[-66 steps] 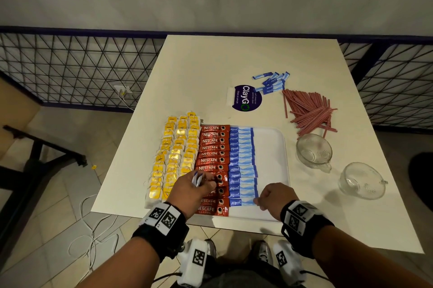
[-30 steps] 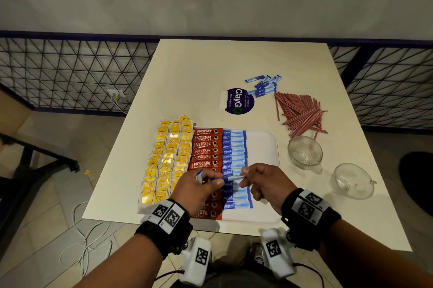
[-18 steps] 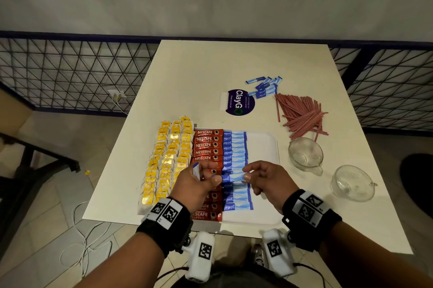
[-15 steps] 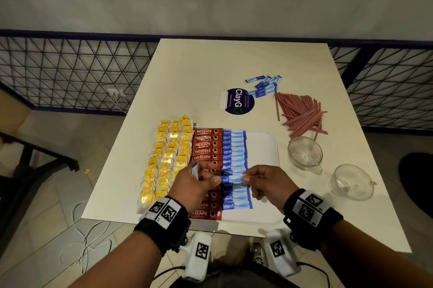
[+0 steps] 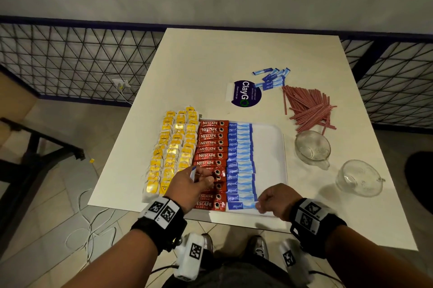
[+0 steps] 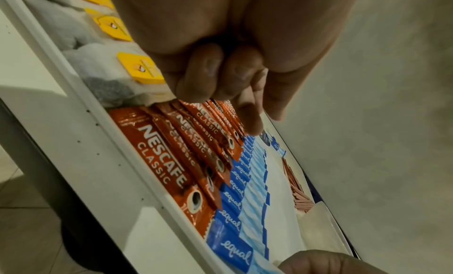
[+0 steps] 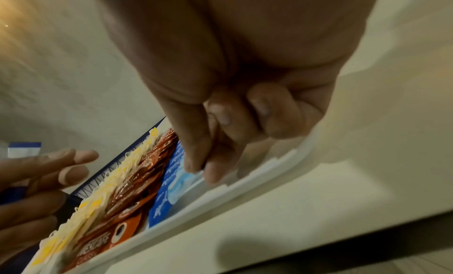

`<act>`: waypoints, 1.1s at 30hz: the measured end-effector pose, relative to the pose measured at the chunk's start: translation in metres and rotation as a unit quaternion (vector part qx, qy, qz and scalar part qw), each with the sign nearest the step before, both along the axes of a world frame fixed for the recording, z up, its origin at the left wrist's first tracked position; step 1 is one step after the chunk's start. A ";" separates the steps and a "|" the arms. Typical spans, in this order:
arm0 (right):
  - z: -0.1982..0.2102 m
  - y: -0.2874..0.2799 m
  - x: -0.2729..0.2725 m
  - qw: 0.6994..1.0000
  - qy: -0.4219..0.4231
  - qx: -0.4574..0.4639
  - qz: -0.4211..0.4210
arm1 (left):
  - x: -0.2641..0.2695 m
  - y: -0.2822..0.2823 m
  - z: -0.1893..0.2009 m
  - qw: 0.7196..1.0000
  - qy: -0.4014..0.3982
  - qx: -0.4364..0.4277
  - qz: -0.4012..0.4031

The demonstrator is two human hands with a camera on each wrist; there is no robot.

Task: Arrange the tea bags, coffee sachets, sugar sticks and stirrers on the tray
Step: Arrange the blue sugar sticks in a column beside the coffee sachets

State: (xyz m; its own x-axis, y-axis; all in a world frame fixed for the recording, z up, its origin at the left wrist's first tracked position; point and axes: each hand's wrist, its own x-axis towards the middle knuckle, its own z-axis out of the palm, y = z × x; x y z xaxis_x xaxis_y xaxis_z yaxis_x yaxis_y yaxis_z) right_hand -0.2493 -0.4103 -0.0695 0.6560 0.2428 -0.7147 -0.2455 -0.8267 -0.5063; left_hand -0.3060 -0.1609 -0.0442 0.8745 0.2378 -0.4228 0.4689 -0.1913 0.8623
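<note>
A white tray holds rows of yellow tea bags, red coffee sachets and blue sugar sticks. My right hand pinches the right end of the nearest sugar stick, which lies at the front end of the blue row. The right wrist view shows thumb and forefinger closed on that stick. My left hand hovers over the coffee sachets, fingers curled round a few spare sugar sticks. Red stirrers lie in a loose pile on the table, right of the tray.
More loose sugar sticks lie at the back beside a round ClayGo sticker. Two glass cups stand right of the tray. The tray's right strip is bare. A mesh railing runs behind the table.
My right hand took a sugar stick from my left hand and carried it down to the front end of the blue row. The left hand stayed over the sachets.
</note>
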 end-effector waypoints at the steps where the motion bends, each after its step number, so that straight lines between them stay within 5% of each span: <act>1: -0.001 0.001 0.000 1.000 -0.006 -0.014 0.007 | 0.000 0.000 0.000 1.000 0.000 -0.002 -0.001; 16: 0.003 0.018 -0.001 0.982 -0.073 -0.137 0.111 | -0.004 0.001 0.006 1.000 0.003 0.023 -0.007; 21: 0.002 0.024 -0.004 0.970 -0.158 -0.069 0.171 | -0.005 -0.003 0.009 1.000 -0.003 0.026 -0.005; 33: -0.010 0.034 -0.002 0.959 -0.169 -0.051 0.220 | -0.007 -0.005 0.008 1.000 -0.002 0.005 0.001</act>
